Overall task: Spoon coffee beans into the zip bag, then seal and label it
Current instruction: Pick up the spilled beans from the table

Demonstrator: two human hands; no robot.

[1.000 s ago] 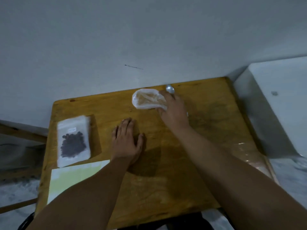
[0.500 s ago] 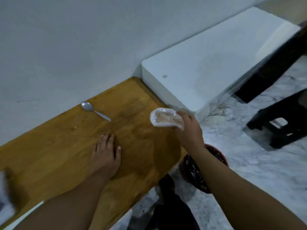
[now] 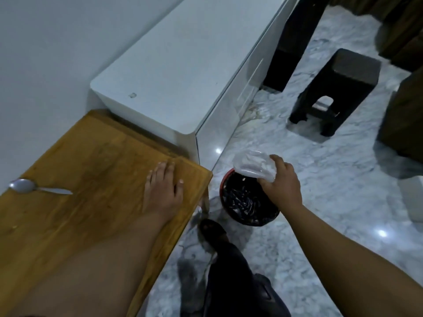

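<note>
The right hand (image 3: 280, 186) has its fingers closed around a crumpled clear plastic wrapper (image 3: 254, 167), holding it just above the bin (image 3: 248, 202) on the marble floor (image 3: 343, 225). The left hand (image 3: 163, 191) lies flat with fingers spread, holding nothing, near the corner of the wooden table (image 3: 68, 225). The spoon (image 3: 34, 187) rests on the table well to the left. The zip bag of beans is out of view. The wrapper is light and sits over the bin's far rim; let go there, it could likely drift and land on the floor.
</note>
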